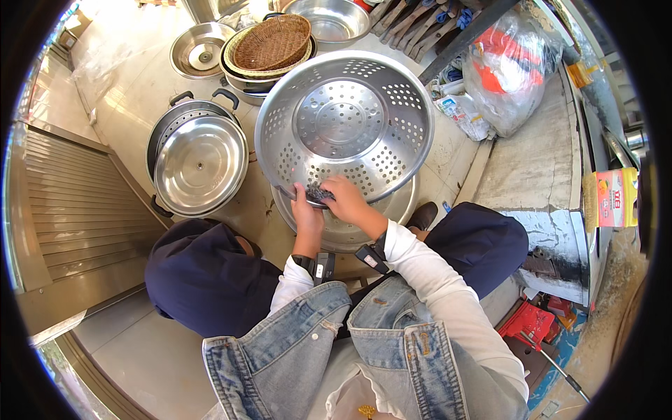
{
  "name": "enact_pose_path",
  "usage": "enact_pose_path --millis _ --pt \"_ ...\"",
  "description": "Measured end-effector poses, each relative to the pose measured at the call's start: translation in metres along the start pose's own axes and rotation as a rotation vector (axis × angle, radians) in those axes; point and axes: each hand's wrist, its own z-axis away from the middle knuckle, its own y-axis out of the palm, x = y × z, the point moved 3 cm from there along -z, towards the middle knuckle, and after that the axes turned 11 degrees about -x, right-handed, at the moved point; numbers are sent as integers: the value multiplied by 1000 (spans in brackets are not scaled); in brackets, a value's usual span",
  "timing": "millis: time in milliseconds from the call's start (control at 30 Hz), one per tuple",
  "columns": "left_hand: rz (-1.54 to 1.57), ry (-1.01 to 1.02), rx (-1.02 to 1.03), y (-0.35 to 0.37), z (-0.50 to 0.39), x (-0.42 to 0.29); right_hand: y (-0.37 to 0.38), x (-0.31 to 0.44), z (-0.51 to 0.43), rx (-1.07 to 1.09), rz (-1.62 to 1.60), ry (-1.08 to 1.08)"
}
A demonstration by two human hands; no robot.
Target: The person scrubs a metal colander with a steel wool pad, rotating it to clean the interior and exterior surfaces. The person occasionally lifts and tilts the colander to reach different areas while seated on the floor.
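Observation:
A large stainless-steel colander (341, 115) stands tilted in front of me, its perforated inside towards me. My left hand (307, 215) grips its near rim, thumb on the inner side. My right hand (344, 198) presses a grey steel-wool scrubber (319, 192) against the inner wall, close to the left thumb. Below the colander is a wide metal basin (404, 218), partly hidden by the colander and my arms. Whether it holds water is hard to tell.
To the left, a metal lid (202, 165) rests on a steamer pot (157, 131). Beyond sit a brown wicker basket (273, 42) on stacked pans, a small steel basin (202, 50) and a larger one (331, 18). A stuffed plastic bag (506, 79) and a concrete ledge (530, 157) are right.

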Motion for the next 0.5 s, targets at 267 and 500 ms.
enact_pose_path --millis 267,500 --pt "-87 -5 123 14 11 1 -10 -15 -17 -319 193 105" --pt "13 23 42 9 10 -5 -2 -7 -2 62 -38 25"
